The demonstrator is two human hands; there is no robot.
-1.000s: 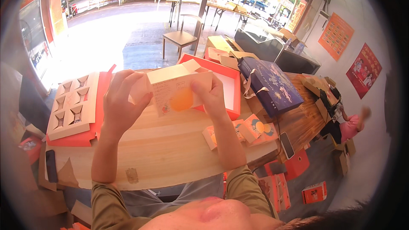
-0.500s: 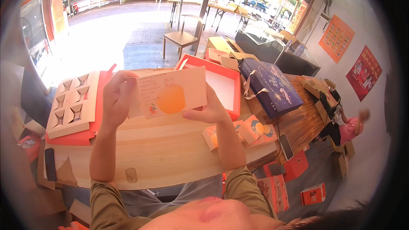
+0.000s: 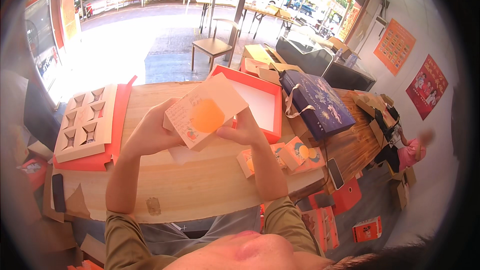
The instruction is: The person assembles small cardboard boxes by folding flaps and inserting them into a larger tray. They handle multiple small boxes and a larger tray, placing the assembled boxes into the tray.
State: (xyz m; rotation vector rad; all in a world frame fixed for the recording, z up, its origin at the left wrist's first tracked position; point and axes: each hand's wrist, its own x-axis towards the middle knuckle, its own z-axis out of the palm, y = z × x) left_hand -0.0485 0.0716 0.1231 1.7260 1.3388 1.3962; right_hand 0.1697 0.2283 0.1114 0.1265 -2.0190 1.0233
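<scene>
Between my two hands, above the wooden table [image 3: 150, 180], is a small peach-coloured carton [image 3: 207, 112] with a large orange circle on its face. It is tilted, so its top and a side show. My left hand [image 3: 152, 129] grips its left end, the fingers partly hidden behind it. My right hand [image 3: 242, 129] is closed round the right end, thumb on the lower front edge. A pale flap [image 3: 182, 154] sticks out beneath the carton. Right of my right forearm lie several small orange printed cartons [image 3: 298, 151].
On the left lies a cardboard insert with several square wells [image 3: 86, 124] over a red sheet [image 3: 122, 115]. An open red box [image 3: 272, 130] and a dark blue gift bag [image 3: 320, 102] stand behind my right hand. A phone [image 3: 336, 172] lies at the right edge. A person [image 3: 412, 151] is at far right.
The carton has turned and tilted in my hands, from a flat-looking face to a solid box shape. My left hand has moved right and lower; the right hand has shifted slightly.
</scene>
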